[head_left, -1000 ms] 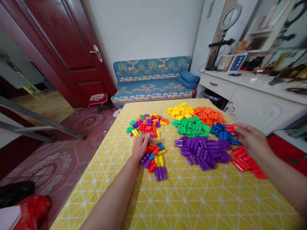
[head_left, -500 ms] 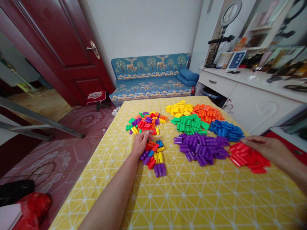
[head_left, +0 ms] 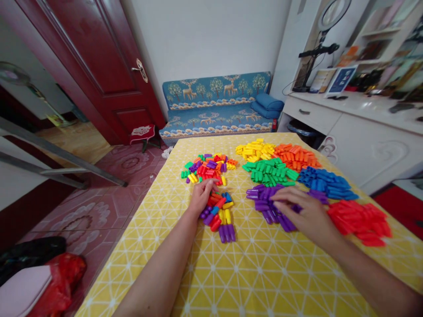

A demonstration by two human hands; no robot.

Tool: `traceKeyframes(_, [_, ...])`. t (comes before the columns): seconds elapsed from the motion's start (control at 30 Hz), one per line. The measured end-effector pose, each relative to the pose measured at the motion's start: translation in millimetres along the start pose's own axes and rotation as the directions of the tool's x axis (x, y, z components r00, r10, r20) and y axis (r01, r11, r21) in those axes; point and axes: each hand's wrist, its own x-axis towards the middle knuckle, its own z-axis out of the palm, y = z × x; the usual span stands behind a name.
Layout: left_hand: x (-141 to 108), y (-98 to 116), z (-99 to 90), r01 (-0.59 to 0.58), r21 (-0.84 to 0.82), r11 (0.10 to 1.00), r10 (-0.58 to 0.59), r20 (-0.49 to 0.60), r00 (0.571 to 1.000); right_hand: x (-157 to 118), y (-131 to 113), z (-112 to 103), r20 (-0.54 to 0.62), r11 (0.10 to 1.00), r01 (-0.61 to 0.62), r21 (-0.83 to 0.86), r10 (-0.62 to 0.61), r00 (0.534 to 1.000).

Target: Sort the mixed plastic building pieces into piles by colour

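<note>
My left hand [head_left: 201,196] rests at the left edge of a small mixed group of coloured plastic tube-shaped pieces [head_left: 226,216], its visible fingers stretched out over their far side. Some of its fingers are hidden. Hovering over the heap of purple pieces [head_left: 262,202], my right hand [head_left: 306,213] has its fingers bent and a little apart, with nothing visible in them. Beyond my left hand lies a larger mixed pile [head_left: 208,166]. Right of my right hand is the heap of red pieces [head_left: 360,220].
Green [head_left: 269,171], yellow [head_left: 254,150], orange [head_left: 295,156] and blue heaps [head_left: 325,182] lie farther back on the yellow patterned tablecloth [head_left: 185,281]. A blue sofa [head_left: 214,108] stands beyond the table, and a white dresser [head_left: 370,141] at the right.
My right hand has moved left, from the red heap to above the purple heap. My left hand stays by the small mixed group. The view has turned slightly left.
</note>
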Motion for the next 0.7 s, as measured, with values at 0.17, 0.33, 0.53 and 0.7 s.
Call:
traceKeyframes(0.17, [-1,0,-0.3,-0.013,-0.018,1.0,0.013,0.015,1.0,21,-30,104,0.063,0.983,-0.044,0.177,0.034,0.997])
traceKeyframes(0.33, [0,0,-0.5,-0.022,-0.019,1.0,0.022,0.023,0.999,35,-27,168,-0.11,0.97,-0.149,0.195,0.172,0.979])
traceKeyframes(0.53, [1,-2,0.7,-0.022,-0.022,1.0,0.022,-0.002,1.0,35,-21,171,-0.083,0.972,-0.157,0.175,0.173,0.981])
traceKeyframes(0.7, [-1,-1,-0.7,-0.002,0.065,0.998,0.015,-0.188,0.982,32,-11,154,-0.02,0.987,-0.159,-0.006,0.159,0.987])
